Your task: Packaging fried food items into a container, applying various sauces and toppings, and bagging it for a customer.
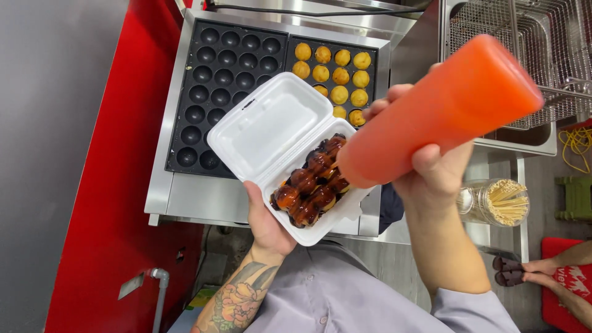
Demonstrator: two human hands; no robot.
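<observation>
Head view: a white foam clamshell box (pixel 277 145) is held from below in the left hand (pixel 266 219), fingers curled under the bottom half, lid hinged open and tilted away toward the griddle. An orange squeeze bottle (pixel 441 111) is gripped in the right hand (pixel 431 169), fingers wrapped tight around the body, nozzle end pointed down-left at the box. The tip appears to sit just above the food; actual contact cannot be told.

Step in hand, as judged: sauce is being laid over the takoyaki balls (pixel 311 182). To do it well, the box should be kept level so the glaze is not run to one corner, the nozzle kept close over the balls and swept along the rows, squeeze pressure kept light and even. Drips over the box's near rim should be watched for, since the balls sit close to it.

Containers:
- Clamshell box: bottom half filled with balls already coated in dark brown glaze; lid half bare.
- Squeeze bottle: filled with orange-red sauce nearly to its far end.
- Takoyaki griddle (pixel 237 98), beyond the left hand: left plate's wells hold nothing; right plate holds golden plain balls (pixel 336 68) in most wells.
- Clear jar (pixel 493 200), just right of the right wrist: packed with wooden skewers.
- Fryer basket (pixel 524 43), beyond the right hand: contents cannot be made out.

Another person's sandalled feet (pixel 512 271) are seen at lower right, well apart.
</observation>
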